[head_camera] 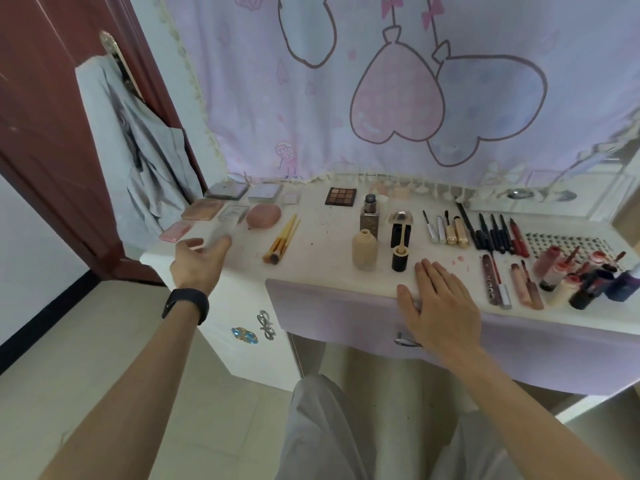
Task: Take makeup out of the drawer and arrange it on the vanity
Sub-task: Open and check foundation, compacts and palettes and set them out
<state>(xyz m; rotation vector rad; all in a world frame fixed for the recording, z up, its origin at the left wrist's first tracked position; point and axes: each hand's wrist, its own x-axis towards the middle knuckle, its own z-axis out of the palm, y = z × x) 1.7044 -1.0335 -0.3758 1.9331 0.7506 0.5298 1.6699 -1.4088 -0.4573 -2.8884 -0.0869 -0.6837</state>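
Observation:
My left hand [197, 261] reaches over the vanity's left end and grips a pale, blurred compact case [227, 223], tilted above the top. My right hand [440, 303] lies flat, fingers spread, on the front edge of the white vanity top [329, 244], over the lilac drawer front [332, 317] and its metal handle [405, 341]. Makeup lies in rows: compacts and palettes [204, 209] at left, a pink puff [264, 216], brushes [282, 240], a brown eyeshadow palette [341, 196], bottles [364, 249], mascaras and pencils [485, 233], lip glosses [588, 278] at right.
A lilac cartoon cloth [381, 91] hangs over the mirror behind the vanity. A dark red door [45, 133] with grey clothing [145, 150] hung on it stands at left. My grey-trousered knees [329, 427] are under the drawer. Hair clips [263, 327] decorate the white cabinet side.

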